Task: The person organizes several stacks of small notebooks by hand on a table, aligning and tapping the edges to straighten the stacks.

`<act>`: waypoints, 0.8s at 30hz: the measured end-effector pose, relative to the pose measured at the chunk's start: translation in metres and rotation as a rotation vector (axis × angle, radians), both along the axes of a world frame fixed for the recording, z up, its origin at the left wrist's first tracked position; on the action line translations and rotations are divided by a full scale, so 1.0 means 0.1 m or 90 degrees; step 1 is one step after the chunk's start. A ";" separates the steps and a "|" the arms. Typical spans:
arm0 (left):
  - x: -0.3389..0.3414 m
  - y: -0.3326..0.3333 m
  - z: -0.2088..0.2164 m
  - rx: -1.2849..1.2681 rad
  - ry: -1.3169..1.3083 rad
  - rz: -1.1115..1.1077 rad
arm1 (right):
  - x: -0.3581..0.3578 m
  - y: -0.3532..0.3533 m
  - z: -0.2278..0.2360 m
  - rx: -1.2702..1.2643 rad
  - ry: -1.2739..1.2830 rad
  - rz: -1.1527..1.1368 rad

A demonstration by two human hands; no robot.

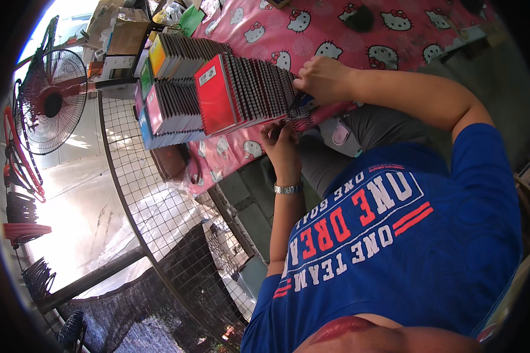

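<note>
A long row of spiral notebooks with a red front cover [216, 97] stands on edge on the table, black coils facing up. My right hand [325, 79] is closed at the row's near right end, its curled fingers on the last notebooks. Beneath those fingers a dark blue patch shows, too small to make out. My left hand [281, 141], with a metal watch [288, 189] at the wrist, grips the lower edge of the same end; its fingertips are partly shaded. More rows stand beside it: pink-covered notebooks [156, 109] and yellow-covered notebooks [159, 56].
The table wears a pink cloth [253, 35] with cartoon cats. A brown bag [172, 162] lies at its left edge. Cardboard boxes [128, 32] are piled at the far left, near a black fan [53, 105]. A wire grid [129, 159] runs along the left side.
</note>
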State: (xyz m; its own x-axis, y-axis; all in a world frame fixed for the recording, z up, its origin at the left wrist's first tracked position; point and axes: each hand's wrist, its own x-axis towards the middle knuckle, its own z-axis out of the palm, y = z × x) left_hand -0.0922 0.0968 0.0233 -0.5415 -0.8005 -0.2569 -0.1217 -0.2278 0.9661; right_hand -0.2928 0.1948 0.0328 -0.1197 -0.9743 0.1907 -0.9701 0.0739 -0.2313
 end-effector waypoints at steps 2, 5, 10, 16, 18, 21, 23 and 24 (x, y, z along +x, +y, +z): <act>0.02 0.01 -0.01 0.019 0.003 0.005 | -0.04 0.00 -0.08 -0.125 0.048 0.026; -0.04 0.08 0.00 0.027 -0.005 0.019 | 0.02 -0.09 -0.17 -0.165 0.083 0.038; -0.03 0.05 -0.05 0.007 -0.033 0.030 | 0.04 -0.11 -0.08 0.052 -0.001 0.034; -0.07 0.06 -0.04 0.000 -0.029 0.021 | -0.01 -0.04 -0.21 -0.218 0.076 0.009; -0.06 0.06 -0.04 -0.003 -0.040 0.026 | 0.05 -0.12 -0.15 -0.102 0.053 0.033; -0.04 0.03 -0.07 0.007 -0.034 0.022 | 0.06 -0.12 -0.01 0.094 -0.025 0.032; -0.02 0.03 -0.08 0.002 -0.034 0.029 | 0.00 -0.05 -0.01 0.069 -0.045 0.032; -0.02 0.04 -0.07 -0.004 -0.033 0.034 | -0.04 -0.01 -0.04 0.045 -0.063 0.029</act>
State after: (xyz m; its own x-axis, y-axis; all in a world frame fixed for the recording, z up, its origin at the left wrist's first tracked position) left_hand -0.0945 0.1012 0.0161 -0.4838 -0.8297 -0.2786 -0.1597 -0.2293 0.9602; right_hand -0.2972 0.1935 0.0293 -0.0895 -0.9898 0.1106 -0.9454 0.0495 -0.3220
